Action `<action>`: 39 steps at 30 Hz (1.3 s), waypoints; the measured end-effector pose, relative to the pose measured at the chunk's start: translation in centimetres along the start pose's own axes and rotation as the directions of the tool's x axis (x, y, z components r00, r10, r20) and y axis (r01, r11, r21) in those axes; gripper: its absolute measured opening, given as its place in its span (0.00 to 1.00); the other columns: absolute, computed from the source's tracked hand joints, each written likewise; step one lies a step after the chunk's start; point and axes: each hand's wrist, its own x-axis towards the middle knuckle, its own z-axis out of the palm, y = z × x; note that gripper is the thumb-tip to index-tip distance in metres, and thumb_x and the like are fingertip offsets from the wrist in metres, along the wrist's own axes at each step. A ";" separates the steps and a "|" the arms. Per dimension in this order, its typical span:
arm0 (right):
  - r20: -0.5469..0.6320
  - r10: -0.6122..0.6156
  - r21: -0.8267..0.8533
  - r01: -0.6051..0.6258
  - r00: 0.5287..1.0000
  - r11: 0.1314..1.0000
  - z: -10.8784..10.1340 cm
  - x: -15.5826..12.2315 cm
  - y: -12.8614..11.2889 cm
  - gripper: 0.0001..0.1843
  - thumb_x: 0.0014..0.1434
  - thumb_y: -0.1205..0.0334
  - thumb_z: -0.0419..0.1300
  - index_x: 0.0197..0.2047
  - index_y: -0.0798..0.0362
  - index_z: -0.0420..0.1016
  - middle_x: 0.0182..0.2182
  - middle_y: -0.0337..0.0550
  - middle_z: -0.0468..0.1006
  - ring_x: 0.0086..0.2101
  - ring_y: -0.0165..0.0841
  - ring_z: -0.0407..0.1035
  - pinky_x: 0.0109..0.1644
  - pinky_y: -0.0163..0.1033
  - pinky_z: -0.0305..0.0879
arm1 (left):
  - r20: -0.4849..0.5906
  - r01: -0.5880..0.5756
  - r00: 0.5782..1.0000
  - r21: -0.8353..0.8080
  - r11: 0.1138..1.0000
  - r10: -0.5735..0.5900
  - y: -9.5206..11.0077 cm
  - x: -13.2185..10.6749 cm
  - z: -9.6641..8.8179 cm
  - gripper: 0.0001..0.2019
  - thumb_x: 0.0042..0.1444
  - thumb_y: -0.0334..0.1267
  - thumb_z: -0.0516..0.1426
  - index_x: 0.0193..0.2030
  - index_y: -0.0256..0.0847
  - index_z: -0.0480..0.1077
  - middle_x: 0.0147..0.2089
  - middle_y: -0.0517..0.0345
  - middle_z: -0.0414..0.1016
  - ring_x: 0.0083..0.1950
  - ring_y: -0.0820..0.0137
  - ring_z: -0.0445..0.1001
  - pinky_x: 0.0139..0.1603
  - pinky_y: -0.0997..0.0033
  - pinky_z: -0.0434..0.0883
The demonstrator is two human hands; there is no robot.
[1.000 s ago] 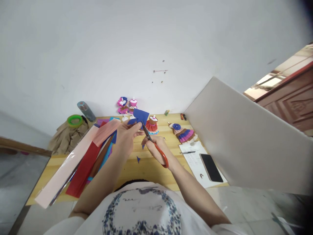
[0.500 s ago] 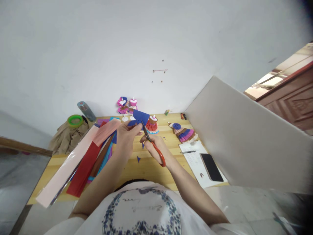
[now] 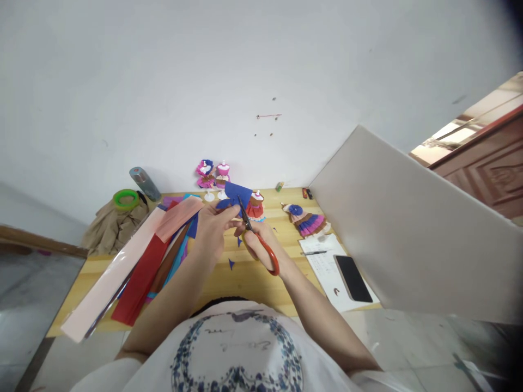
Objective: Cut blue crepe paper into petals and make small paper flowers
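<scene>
Currently pinching blue paper (image 3: 236, 194) in left hand (image 3: 212, 227), gripping orange-handled scissors (image 3: 269, 258) in right hand (image 3: 261, 243), lengthwise near-right to far-left, tips far.

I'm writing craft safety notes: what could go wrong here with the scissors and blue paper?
The scissors in the right hand cut the blue paper close to the fingertips of the left hand, so a slip might nick them. The paper is held in the air, so the cut may wander.

Left hand (image 3: 212, 228) pinching blue paper (image 3: 237, 194); right hand (image 3: 261, 242) with red-handled scissors (image 3: 259, 239) at its edge
</scene>
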 end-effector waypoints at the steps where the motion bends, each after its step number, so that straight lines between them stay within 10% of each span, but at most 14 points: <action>1: 0.002 0.003 0.005 -0.003 1.000 1.000 0.0 0.0 0.0 0.32 0.58 0.29 0.49 0.28 0.52 0.67 0.16 0.32 0.56 0.19 0.27 0.52 0.23 0.34 0.49 | 0.003 0.003 1.000 -0.001 1.000 -0.003 0.0 0.0 0.0 0.11 0.38 0.37 0.68 0.24 0.38 0.71 0.24 0.63 0.74 0.24 0.75 0.72 0.28 0.74 0.72; 39: 0.059 0.030 -0.071 -0.026 0.998 0.997 -1.4 -0.1 0.2 0.20 0.60 0.45 0.52 0.26 0.52 0.65 0.17 0.32 0.56 0.20 0.27 0.55 0.24 0.34 0.50 | 0.125 0.059 0.990 0.061 0.996 -0.067 0.9 0.5 -0.9 0.11 0.36 0.37 0.69 0.24 0.35 0.73 0.24 0.58 0.75 0.26 0.73 0.73 0.29 0.73 0.73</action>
